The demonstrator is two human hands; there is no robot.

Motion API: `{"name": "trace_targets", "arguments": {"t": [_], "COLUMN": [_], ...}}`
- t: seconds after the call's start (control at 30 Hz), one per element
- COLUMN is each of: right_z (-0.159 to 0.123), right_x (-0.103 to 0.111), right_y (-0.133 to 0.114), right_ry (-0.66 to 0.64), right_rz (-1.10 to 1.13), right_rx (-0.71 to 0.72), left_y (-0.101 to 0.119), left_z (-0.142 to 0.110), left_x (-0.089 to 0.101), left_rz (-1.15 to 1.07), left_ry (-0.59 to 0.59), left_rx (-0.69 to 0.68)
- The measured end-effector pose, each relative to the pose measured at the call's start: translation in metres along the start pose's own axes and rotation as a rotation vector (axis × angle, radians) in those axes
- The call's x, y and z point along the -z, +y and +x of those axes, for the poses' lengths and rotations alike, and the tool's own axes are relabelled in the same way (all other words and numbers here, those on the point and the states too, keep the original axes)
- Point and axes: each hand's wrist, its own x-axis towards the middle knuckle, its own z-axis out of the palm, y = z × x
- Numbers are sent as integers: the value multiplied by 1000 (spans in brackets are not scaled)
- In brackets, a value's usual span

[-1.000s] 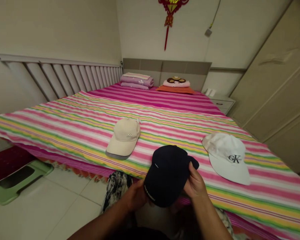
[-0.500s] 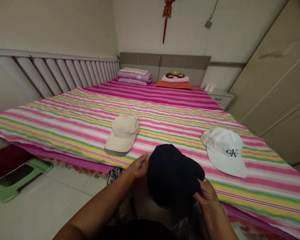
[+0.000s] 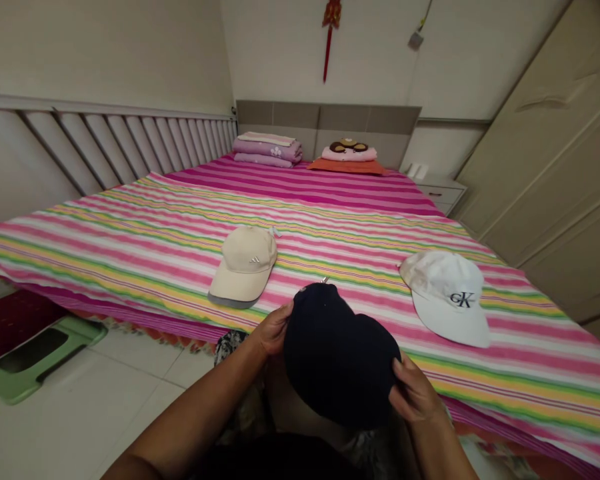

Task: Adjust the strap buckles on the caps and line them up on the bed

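Note:
Between my two hands, over the near edge of the bed, is a dark navy cap [image 3: 337, 360]. My left hand [image 3: 275, 328] grips its left side, with the thumb at the edge. On the right side, my right hand [image 3: 414, 388] pinches the cap between thumb and fingers. A small metal piece shows at the cap's top edge. A beige cap [image 3: 247, 257] with a grey brim edge lies on the bed beyond my left hand. To the right, a white cap [image 3: 447, 293] with dark letters rests with its brim toward me.
A striped sheet [image 3: 180, 227] covers the bed. Folded purple bedding [image 3: 267, 152] and a pink folded item [image 3: 349, 155] lie by the headboard [image 3: 370, 120]. A white railing [image 3: 130, 143] runs along the left. A green stool [image 3: 40, 360] stands on the floor at left.
The navy cap has turned and tilted in my hands, shifting slightly left; a metal piece now shows at its top. The other two caps stay put on the bed.

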Motion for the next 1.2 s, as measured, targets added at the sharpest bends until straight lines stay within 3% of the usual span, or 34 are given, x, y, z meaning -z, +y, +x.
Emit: {"name": "trace_targets", "arguments": {"t": [0.3, 0.5, 0.67, 0.97, 1.1, 1.2], "right_z": [-3, -4, -4, -17, -15, -14], "right_x": [-6, -1, 5, -8, -9, -14], "right_y": [-8, -7, 0, -8, -10, -12], "right_ry": [-128, -49, -72, -89, -174, -208], "right_rz": [158, 117, 60, 20, -107, -208], "right_rx": [-50, -97, -84, -77, -69, 13], "left_y": [10, 10, 15, 16, 16, 17], "left_z": [-8, -16, -16, -18, -19, -21], "left_x": [-3, -9, -13, -28, -37, -41], "left_rz": [-1, 77, 171, 304, 361, 414], "left_ry": [-95, -165, -119, 33, 71, 69], "left_rx": [-38, -2, -16, -31, -28, -18]}}
